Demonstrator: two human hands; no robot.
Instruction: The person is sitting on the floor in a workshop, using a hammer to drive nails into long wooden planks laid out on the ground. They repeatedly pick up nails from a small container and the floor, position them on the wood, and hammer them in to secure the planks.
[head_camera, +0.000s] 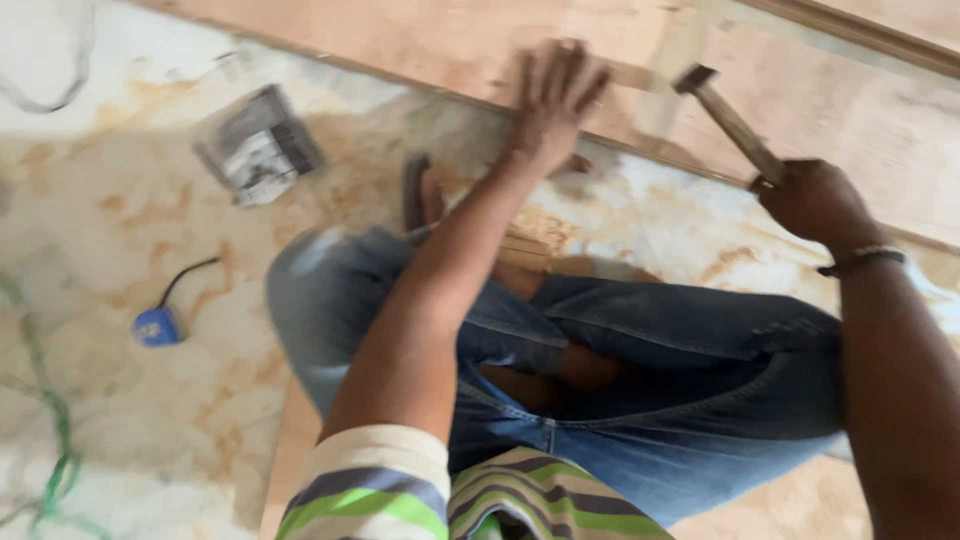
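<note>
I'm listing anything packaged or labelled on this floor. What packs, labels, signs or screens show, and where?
Small packet: on the floor left of the left hand, flat, squarish, grey and white, blurred.
Tape measure: lower left on the floor, small blue case with a pale label patch.
No signs or screens.

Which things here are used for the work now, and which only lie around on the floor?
In use:
- hammer, gripped by the right hand
- plywood board, pressed flat by the left hand

Lying about:
- small box on the marble floor
- blue tape measure
- green cord
</note>
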